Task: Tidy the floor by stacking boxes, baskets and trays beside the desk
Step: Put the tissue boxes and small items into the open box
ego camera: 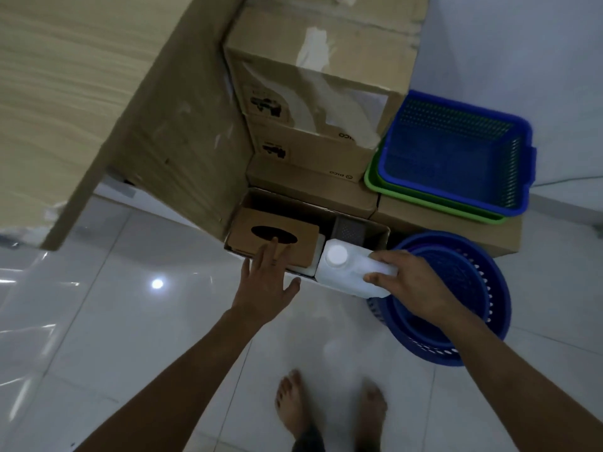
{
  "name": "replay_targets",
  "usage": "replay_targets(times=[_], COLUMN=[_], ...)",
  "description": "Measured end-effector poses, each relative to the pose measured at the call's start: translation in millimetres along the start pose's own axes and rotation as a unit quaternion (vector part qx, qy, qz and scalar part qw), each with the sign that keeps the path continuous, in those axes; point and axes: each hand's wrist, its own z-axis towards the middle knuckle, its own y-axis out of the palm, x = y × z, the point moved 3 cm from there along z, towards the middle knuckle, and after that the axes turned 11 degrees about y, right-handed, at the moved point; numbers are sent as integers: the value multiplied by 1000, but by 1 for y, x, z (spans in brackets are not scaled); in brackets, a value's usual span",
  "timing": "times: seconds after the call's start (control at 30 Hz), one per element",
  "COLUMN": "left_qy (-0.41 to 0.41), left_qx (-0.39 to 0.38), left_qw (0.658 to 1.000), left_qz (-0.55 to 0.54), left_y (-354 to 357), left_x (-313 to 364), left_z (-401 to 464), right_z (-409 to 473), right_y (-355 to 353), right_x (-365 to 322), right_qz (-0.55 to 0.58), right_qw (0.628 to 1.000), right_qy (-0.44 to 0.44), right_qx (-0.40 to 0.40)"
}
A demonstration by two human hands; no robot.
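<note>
Cardboard boxes (313, 89) are stacked beside the wooden desk (81, 79). In front of the stack an open cardboard box (378, 234) sits on the floor. It holds a brown tissue box (270, 236), a dark grey container (350, 231) and a white plastic jug (346, 272) with a white cap. My left hand (267, 278) is spread open, fingertips on the tissue box. My right hand (411, 282) grips the jug's right side at the open box's front edge. A round blue basket (463, 288) stands on the floor under my right hand.
A blue rectangular basket (456, 154) nests in a green tray (424, 199) on a low cardboard box (509, 236) at the right. A white wall (522, 44) rises behind. My bare feet (329, 406) stand on glossy white tiles (130, 305).
</note>
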Motion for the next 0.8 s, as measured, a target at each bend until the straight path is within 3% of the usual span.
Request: replay_targets(times=[0.4,0.8], left_qy=[28,31], left_qx=[-32,-55], left_qw=[999,997], left_qz=[-7,42], left_y=[83,136], left_x=[-29,-42], left_z=[71,78], right_z=[69,109], right_y=[38,57], right_x=[51,90], right_qz=[11,1], right_qw=[1000,1000], right_qy=[-2,2], right_qx=[3,-15])
